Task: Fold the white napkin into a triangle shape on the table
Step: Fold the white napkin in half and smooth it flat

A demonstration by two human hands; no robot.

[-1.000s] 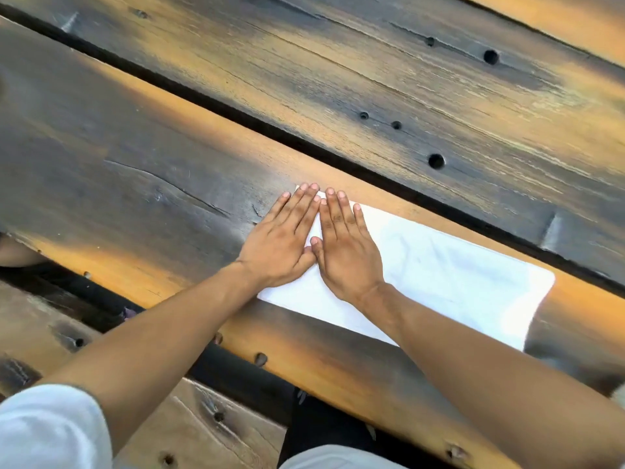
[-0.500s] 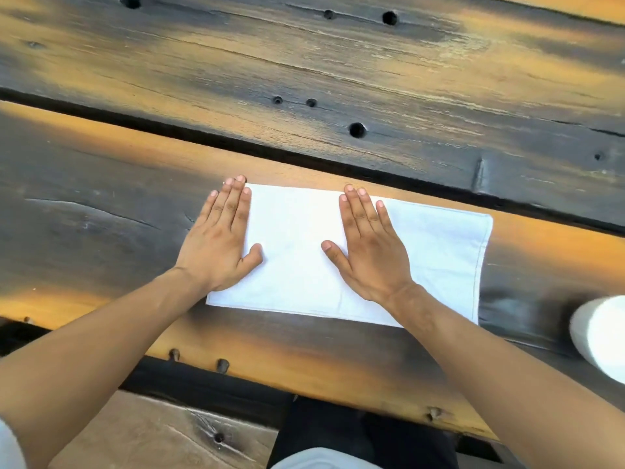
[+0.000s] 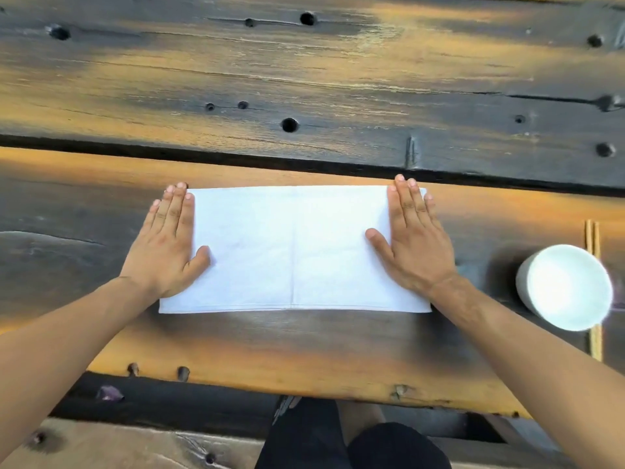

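We've got the white napkin lying as a long rectangle on the wooden table, with our left hand and right hand pressed flat on either end, fingers straight and gripping nothing, probably to keep it smooth before the triangle fold. A white bowl and chopsticks sit off right.

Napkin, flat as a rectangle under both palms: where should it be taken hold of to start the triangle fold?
Pinch a far corner of the napkin, coming from its short end. The right hand and left hand already lie flat over those ends. The centre crease gives a line to bring the corner down to, so either far corner probably serves.
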